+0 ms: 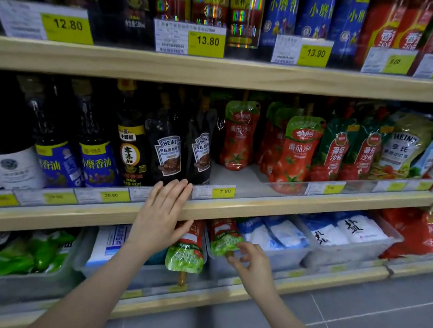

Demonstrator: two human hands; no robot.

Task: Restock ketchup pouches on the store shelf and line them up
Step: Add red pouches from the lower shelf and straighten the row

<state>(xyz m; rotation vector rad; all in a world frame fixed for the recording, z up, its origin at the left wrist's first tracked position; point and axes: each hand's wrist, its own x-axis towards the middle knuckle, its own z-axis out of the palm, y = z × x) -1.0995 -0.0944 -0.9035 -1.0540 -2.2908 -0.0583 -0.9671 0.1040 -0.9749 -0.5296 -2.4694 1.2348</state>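
Red ketchup pouches with green tops stand upright on the middle shelf [237, 183]: one [239, 137] set back on the left, another [297, 151] at the front, more behind it. Below the shelf edge two more pouches hang upside down. The left pouch [186, 249] sits beside my left thumb. The right pouch [225, 237] has its brown cap pinched in my right hand [250, 263]. My left hand [162, 211] lies flat on the wooden shelf edge, fingers spread, holding nothing.
Black Heinz sauce pouches [169, 148] stand left of a bare patch of shelf. Heinz ketchup pouches [334, 149] stand to the right. Dark bottles [96, 151] fill the left side. Bins of white salt bags [347, 231] sit on the lower shelf, above a grey tiled floor [353, 325].
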